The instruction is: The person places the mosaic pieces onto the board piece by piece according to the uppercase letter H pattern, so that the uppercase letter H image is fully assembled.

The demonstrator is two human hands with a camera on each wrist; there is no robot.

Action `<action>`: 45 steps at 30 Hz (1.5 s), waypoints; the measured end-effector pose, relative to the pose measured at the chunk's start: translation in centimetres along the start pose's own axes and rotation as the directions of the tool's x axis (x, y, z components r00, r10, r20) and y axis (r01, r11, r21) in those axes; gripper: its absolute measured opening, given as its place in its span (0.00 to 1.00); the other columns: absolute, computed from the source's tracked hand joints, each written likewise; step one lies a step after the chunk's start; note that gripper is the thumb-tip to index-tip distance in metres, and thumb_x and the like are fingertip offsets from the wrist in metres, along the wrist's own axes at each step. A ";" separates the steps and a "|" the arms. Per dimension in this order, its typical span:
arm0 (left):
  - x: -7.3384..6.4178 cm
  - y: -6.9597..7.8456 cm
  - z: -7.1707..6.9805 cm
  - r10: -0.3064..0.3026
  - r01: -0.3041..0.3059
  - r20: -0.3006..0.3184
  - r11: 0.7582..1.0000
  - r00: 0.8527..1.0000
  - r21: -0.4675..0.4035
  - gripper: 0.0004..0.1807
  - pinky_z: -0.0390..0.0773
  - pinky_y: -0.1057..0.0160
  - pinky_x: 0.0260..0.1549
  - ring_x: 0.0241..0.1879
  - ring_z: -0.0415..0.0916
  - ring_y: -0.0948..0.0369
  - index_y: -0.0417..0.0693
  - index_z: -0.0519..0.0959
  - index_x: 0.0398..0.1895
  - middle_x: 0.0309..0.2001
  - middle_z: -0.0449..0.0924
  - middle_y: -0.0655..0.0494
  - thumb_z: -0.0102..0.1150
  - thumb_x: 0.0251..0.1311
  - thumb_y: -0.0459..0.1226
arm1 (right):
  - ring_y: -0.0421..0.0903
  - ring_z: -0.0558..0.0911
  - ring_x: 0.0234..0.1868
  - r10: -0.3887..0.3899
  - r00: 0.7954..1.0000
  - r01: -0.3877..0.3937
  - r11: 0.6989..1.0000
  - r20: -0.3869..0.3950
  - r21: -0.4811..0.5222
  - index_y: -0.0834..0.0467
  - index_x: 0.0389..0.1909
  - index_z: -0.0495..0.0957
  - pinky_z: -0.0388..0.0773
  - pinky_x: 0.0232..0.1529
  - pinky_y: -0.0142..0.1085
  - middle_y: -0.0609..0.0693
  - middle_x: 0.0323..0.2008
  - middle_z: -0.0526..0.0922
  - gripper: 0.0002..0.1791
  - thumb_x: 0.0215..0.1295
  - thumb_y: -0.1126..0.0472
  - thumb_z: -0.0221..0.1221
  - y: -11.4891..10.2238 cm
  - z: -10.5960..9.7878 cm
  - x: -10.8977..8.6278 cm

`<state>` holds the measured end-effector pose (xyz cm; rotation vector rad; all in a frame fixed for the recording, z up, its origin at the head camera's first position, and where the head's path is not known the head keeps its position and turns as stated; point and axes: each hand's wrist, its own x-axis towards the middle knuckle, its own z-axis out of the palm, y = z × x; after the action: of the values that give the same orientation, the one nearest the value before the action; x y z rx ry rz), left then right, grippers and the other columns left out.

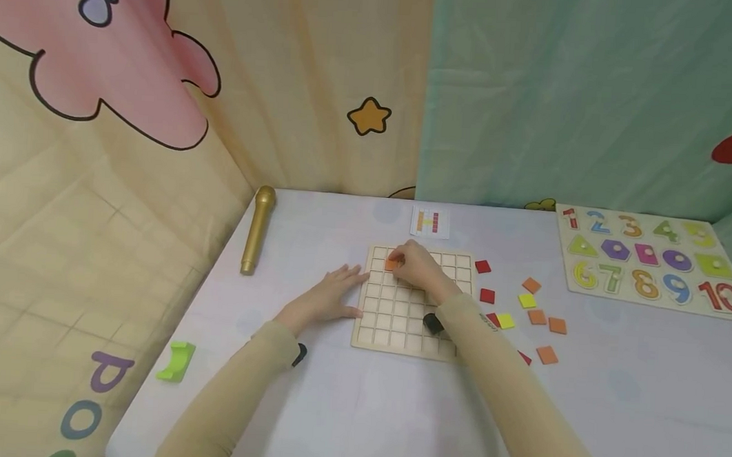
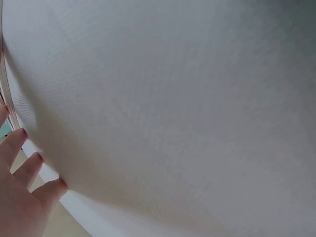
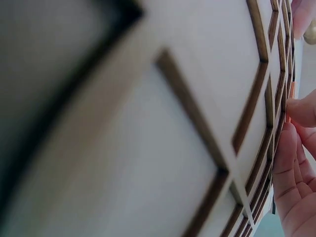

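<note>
A wooden grid board [image 1: 384, 322] with square cells lies on the table. At its upper left, my right hand [image 1: 418, 267] holds an orange square tile [image 1: 391, 264] between thumb and fingers, low over a cell near the top row. In the right wrist view only a sliver of that orange tile [image 3: 292, 89] shows beside the fingertips, with the board's ridges blurred up close. My left hand [image 1: 327, 297] lies on the table with fingers spread, thumb and a fingertip touching the board's left edge. The right wrist and sleeve hide part of the board.
Loose orange tiles [image 1: 546, 354], yellow tiles [image 1: 526, 301] and red tiles [image 1: 487, 295] lie right of the board. Behind it is a small pattern card [image 1: 430, 222]. A gold microphone-shaped object [image 1: 257, 231], a green curved block [image 1: 176, 361] and a number puzzle [image 1: 656, 263] lie farther out.
</note>
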<state>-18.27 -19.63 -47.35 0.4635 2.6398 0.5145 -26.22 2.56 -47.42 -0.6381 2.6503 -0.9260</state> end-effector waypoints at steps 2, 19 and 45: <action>0.2 0.1 -0.1 0.008 -0.008 0.002 1.000 1.000 0.001 0.48 0.41 0.41 0.76 0.79 0.35 0.48 0.57 0.53 0.78 0.80 0.42 0.51 0.65 0.58 0.53 | 0.51 0.77 0.43 -0.002 1.000 0.002 1.000 -0.010 0.001 0.64 0.51 0.82 0.78 0.52 0.44 0.59 0.47 0.79 0.18 0.58 0.68 0.60 0.1 -0.2 -0.1; 0.3 -0.3 0.0 0.014 -0.015 0.010 1.000 1.000 0.003 0.48 0.41 0.40 0.76 0.79 0.34 0.47 0.55 0.52 0.79 0.80 0.41 0.49 0.65 0.59 0.52 | 0.55 0.79 0.54 0.093 0.992 -0.074 0.975 -0.081 0.212 0.62 0.58 0.78 0.80 0.54 0.48 0.59 0.57 0.79 0.21 0.66 0.59 0.62 2.8 -4.8 -4.8; 0.4 -0.6 0.1 0.049 -0.049 -0.016 0.999 0.999 0.000 0.48 0.43 0.37 0.74 0.79 0.37 0.44 0.53 0.54 0.78 0.79 0.44 0.47 0.65 0.58 0.53 | 0.61 0.69 0.63 0.483 0.868 -0.437 0.854 -0.118 0.282 0.60 0.67 0.68 0.70 0.66 0.56 0.64 0.62 0.72 0.28 0.70 0.54 0.58 13.7 -11.0 -14.5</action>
<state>-18.67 -19.97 -47.82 0.5266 2.6492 0.5365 -22.12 24.94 -46.33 0.1559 2.5936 -1.1743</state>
